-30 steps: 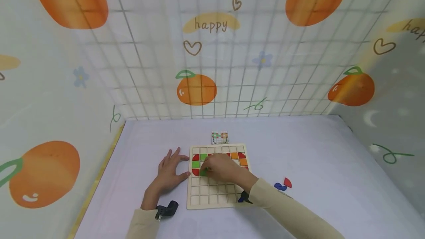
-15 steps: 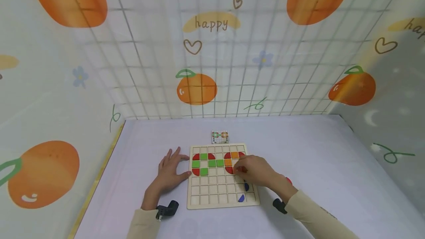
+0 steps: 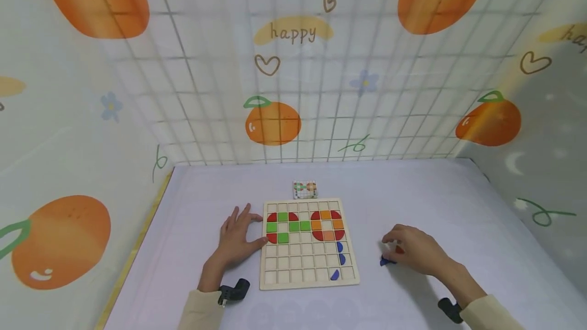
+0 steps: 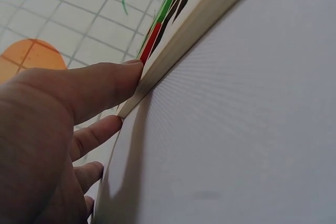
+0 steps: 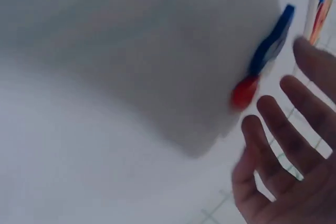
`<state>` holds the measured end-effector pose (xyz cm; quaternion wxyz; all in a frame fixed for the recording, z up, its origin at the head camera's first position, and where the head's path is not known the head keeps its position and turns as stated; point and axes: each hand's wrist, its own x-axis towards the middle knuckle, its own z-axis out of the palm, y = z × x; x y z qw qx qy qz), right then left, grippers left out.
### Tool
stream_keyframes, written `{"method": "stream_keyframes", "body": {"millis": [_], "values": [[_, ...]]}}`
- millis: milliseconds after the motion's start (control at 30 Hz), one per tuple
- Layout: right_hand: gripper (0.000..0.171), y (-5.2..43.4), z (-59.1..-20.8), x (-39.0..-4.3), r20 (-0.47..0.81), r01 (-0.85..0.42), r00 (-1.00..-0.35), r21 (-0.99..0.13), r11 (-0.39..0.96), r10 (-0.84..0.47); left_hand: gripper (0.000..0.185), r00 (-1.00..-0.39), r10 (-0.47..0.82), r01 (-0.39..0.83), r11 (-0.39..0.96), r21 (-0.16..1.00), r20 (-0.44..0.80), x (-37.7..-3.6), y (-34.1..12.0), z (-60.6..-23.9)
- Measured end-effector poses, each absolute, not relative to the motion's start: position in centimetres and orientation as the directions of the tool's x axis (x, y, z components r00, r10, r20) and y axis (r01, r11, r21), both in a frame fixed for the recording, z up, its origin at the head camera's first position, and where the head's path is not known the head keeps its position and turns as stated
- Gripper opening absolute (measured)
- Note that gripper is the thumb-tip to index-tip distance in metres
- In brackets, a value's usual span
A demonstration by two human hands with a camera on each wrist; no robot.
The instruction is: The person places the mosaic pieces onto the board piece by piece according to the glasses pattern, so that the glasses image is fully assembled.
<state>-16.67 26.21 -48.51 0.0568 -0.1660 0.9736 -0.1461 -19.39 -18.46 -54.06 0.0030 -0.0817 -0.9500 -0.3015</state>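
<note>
A pale wooden grid board (image 3: 293,264) lies mid-table. My left hand (image 3: 235,238) is at its left edge, thumb and index finger touching the frame; in the left wrist view the thumb (image 4: 107,85) rests on the rim beside a red piece (image 4: 151,43). My right hand (image 3: 415,248) is over the table right of the board, beside loose blue pieces (image 5: 270,40) and a red piece (image 5: 244,93). In the right wrist view its fingers are spread and bent a little, apart from these pieces. Red quarter-rounds with green squares (image 3: 300,226) and orange squares (image 3: 325,215) fill some cells.
Blue half-rounds (image 3: 342,259) lie in the board's lower right cells. Behind the board is a small pattern card (image 3: 304,189). Black cameras sit on the left wrist (image 3: 235,292) and right wrist (image 3: 450,310). A printed curtain (image 3: 293,80) stands behind the table.
My right hand has gone from the board's left part, over the orange squares, to the loose pieces at right, uncovering the filled cells. The left hand stays at the edge.
</note>
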Motion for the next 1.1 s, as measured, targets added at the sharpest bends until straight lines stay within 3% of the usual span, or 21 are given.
{"method": "stream_keyframes", "body": {"millis": [133, 333, 667, 833, 1100], "values": [[0.027, 28.2, -48.6, -16.0, -0.097, -0.339, -0.915, -0.341, 0.877, -0.391, 0.050, -0.987, 0.153, 0.155, 0.810, 0.566, 0.050, -19.4, -18.4, -54.2], [0.024, 29.0, -49.0, -15.9, -0.053, -0.393, -0.885, -0.444, 0.805, -0.462, 0.051, -0.986, 0.159, 0.158, 0.806, 0.570, 0.048, -19.5, -18.7, -54.3], [0.030, 27.3, -48.9, -16.7, -0.034, -0.287, -0.948, -0.343, 0.894, -0.317, 0.051, -0.985, 0.168, 0.155, 0.798, 0.582, 0.032, -19.4, -18.5, -54.1], [0.033, 24.4, -47.3, -18.8, 0.096, -0.370, -0.927, -0.388, 0.844, -0.362, 0.050, -0.987, 0.160, 0.148, 0.802, 0.578, 0.031, -19.5, -18.5, -54.1], [0.042, 18.2, -45.1, -21.8, 0.339, -0.552, -0.831, -0.403, 0.730, -0.442, 0.050, -0.986, 0.166, 0.148, 0.798, 0.584, 0.022, -19.6, -18.7, -54.3]]}}
